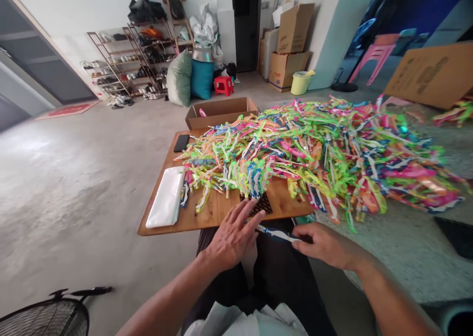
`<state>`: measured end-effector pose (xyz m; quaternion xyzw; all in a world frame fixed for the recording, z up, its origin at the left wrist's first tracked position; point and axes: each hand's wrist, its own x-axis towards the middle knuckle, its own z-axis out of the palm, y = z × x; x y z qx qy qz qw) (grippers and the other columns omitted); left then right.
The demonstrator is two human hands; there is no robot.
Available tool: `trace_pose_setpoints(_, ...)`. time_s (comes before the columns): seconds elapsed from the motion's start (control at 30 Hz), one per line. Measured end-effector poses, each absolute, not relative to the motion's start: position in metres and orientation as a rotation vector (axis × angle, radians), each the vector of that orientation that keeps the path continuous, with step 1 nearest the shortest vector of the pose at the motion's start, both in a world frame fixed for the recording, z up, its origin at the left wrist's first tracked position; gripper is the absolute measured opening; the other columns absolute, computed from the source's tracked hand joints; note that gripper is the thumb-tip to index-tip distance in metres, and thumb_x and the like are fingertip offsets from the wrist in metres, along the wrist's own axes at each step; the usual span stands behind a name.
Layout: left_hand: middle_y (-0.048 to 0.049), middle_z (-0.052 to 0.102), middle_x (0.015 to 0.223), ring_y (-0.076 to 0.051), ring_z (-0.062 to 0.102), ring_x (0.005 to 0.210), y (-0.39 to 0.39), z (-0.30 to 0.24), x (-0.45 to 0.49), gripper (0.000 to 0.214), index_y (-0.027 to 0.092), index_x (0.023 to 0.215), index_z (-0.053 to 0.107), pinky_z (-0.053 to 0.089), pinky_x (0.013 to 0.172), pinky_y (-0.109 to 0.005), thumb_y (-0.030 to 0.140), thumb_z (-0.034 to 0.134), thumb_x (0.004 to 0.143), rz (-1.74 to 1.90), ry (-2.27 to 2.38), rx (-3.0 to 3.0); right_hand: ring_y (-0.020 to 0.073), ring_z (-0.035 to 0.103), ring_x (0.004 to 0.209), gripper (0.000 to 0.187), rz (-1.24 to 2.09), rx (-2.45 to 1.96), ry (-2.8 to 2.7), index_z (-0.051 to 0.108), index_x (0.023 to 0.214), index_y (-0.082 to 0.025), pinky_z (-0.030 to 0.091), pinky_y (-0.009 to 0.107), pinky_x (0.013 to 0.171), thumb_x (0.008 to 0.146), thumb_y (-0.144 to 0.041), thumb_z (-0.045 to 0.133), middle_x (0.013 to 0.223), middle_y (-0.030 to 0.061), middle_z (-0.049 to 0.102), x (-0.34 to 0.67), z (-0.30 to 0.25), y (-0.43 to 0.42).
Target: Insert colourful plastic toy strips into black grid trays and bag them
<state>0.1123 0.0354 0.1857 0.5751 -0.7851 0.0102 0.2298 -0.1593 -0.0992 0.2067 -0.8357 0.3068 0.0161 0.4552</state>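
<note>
My right hand is closed in a pinch on a blue and white plastic toy piece, held over my lap just below the edge of the wooden table. My left hand is open with fingers stretched out, its fingertips touching the other end of that piece near the table's front edge. A huge heap of colourful plastic toy pieces covers the table and spreads right. A small dark patterned object lies just ahead of my left fingers.
A stack of clear plastic bags and a black phone lie on the table's left side. A cardboard box stands behind the table. A floor fan sits at lower left. Shoe racks, cushions and boxes line the far wall.
</note>
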Motion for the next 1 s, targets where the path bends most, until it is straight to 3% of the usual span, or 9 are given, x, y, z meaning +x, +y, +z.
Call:
trace_pose_setpoints(0.07,-0.0153,0.056,0.149,-0.029,0.052,0.138,0.036,0.183,0.112,0.047,0.023,0.148,0.047,0.049,0.112,-0.047,0.023,0.05,0.101,-0.096,-2.304,1.562,0.0102,0.04,0.063,0.032,0.089,-2.106,0.691,0.059,0.072,-0.018,0.027,0.026,0.058,0.094,-0.042,0.062,0.064,-0.0043,0.05,-0.147,0.214,-0.101)
trace_pose_setpoints(0.13,-0.013,0.071,0.123,-0.025,0.066,0.115,0.037,0.175,0.118,0.034,0.02,0.136,0.055,0.055,0.099,-0.041,0.022,0.045,0.103,-0.253,-2.314,1.608,0.0102,0.044,0.062,0.03,0.11,-2.034,0.67,0.066,0.078,-0.018,0.029,0.025,0.057,0.093,-0.044,0.064,0.066,-0.0036,0.054,-0.139,0.215,-0.108)
trace_pose_setpoints(0.23,-0.0095,0.074,0.099,-0.022,0.071,0.093,0.043,0.16,0.125,0.027,0.018,0.122,0.061,0.056,0.084,-0.033,0.028,0.043,0.106,-0.472,-2.07,1.722,0.0134,0.057,0.068,0.043,-0.043,-1.693,0.668,0.071,0.099,-0.018,0.042,0.024,0.06,0.095,-0.059,0.06,0.079,0.0017,0.065,-0.137,0.204,-0.116)
trace_pose_setpoints(0.3,-0.0083,0.074,0.099,-0.02,0.071,0.09,0.047,0.155,0.123,0.03,0.019,0.12,0.062,0.055,0.083,-0.03,0.035,0.04,0.108,-0.66,-1.811,1.735,0.0157,0.063,0.074,0.055,-0.196,-1.44,0.638,0.068,0.119,-0.018,0.048,0.026,0.061,0.094,-0.066,0.058,0.094,0.0064,0.069,-0.135,0.19,-0.111)
trace_pose_setpoints(0.4,-0.0071,0.074,0.103,-0.018,0.07,0.093,0.046,0.159,0.112,0.037,0.019,0.114,0.064,0.053,0.085,-0.027,0.042,0.036,0.109,-0.964,-1.622,1.566,0.0152,0.064,0.075,0.058,-0.281,-1.353,0.611,0.06,0.137,-0.023,0.052,0.027,0.063,0.091,-0.058,0.067,0.106,0.0066,0.07,-0.122,0.171,-0.089)
trace_pose_setpoints(0.57,-0.0082,0.075,0.095,-0.019,0.07,0.087,0.032,0.176,0.105,0.045,0.017,0.103,0.067,0.053,0.085,-0.029,0.05,0.036,0.108,-1.33,-1.736,1.294,0.0168,0.065,0.081,0.045,-0.262,-1.615,0.581,0.065,0.135,-0.025,0.054,0.031,0.08,0.095,-0.046,0.068,0.088,0.0005,0.072,-0.104,0.166,-0.059)
trace_pose_setpoints(0.73,-0.0082,0.076,0.093,-0.019,0.072,0.085,0.028,0.174,0.103,0.054,0.02,0.1,0.069,0.057,0.082,-0.029,0.061,0.034,0.105,-1.789,-1.643,1.129,0.0146,0.061,0.07,0.043,-0.147,-1.544,0.551,0.071,0.128,-0.024,0.05,0.026,0.063,0.094,-0.05,0.069,0.08,-0.0003,0.069,-0.11,0.169,-0.059)
trace_pose_setpoints(0.83,-0.008,0.075,0.093,-0.018,0.07,0.077,0.028,0.168,0.098,0.053,0.019,0.105,0.067,0.056,0.073,-0.027,0.06,0.033,0.105,-1.657,-1.632,1.255,0.0136,0.06,0.064,0.044,-0.219,-1.402,0.57,0.068,0.127,-0.022,0.049,0.026,0.057,0.093,-0.051,0.069,0.08,-0.0003,0.068,-0.105,0.161,-0.056)
trace_pose_setpoints(1.0,-0.0065,0.07,0.078,-0.016,0.065,0.067,0.027,0.163,0.093,0.043,0.016,0.097,0.062,0.049,0.066,-0.026,0.041,0.03,0.109,-1.132,-1.929,1.502,0.0098,0.053,0.054,0.04,-0.424,-1.301,0.642,0.068,0.115,-0.02,0.045,0.024,0.052,0.09,-0.051,0.072,0.074,-0.0039,0.06,-0.096,0.144,-0.05)
